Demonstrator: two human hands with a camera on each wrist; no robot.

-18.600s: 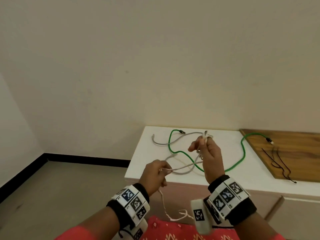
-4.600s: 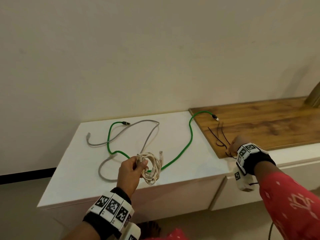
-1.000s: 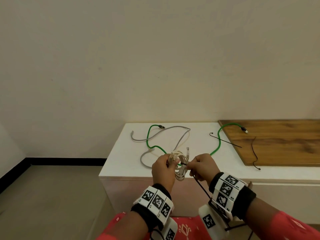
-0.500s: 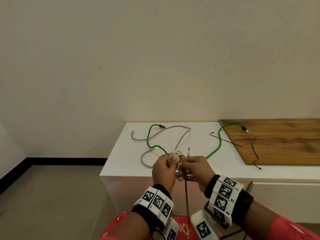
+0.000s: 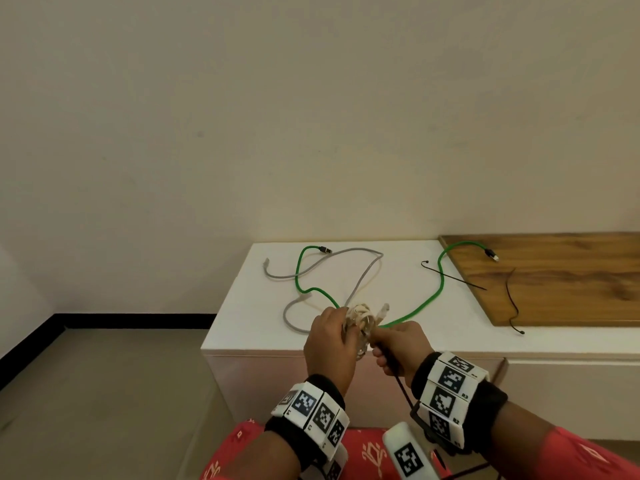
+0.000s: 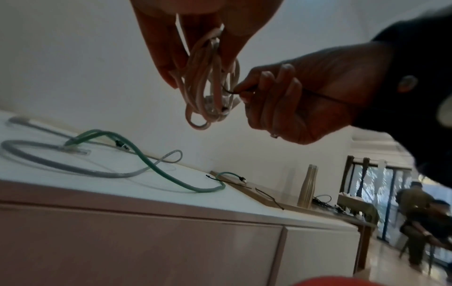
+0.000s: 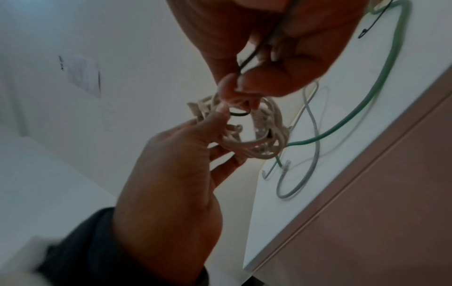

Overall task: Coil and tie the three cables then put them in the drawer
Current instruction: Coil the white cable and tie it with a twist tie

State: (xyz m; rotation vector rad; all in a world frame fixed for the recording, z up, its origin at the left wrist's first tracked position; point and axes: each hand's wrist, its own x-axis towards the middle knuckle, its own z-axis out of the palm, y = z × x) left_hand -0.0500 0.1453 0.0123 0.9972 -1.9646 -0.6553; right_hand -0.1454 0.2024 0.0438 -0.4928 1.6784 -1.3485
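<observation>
Left hand [image 5: 330,344]: grips the coiled white cable [image 5: 360,322], lifted clear of the table [image 5: 249,327] so a tie can pass around the bundle.
Right hand [image 5: 398,348]: pinches a black cable tie [image 6: 231,92], its end looped through the coil.
Green cable [image 5: 431,299]: lies uncoiled on the table.
Grey cable [image 5: 360,282]: loose, crossing the green one.
Spare ties [image 5: 453,278]: within reach at the wooden board [image 5: 568,271].
Drawer: location not identifiable.
</observation>
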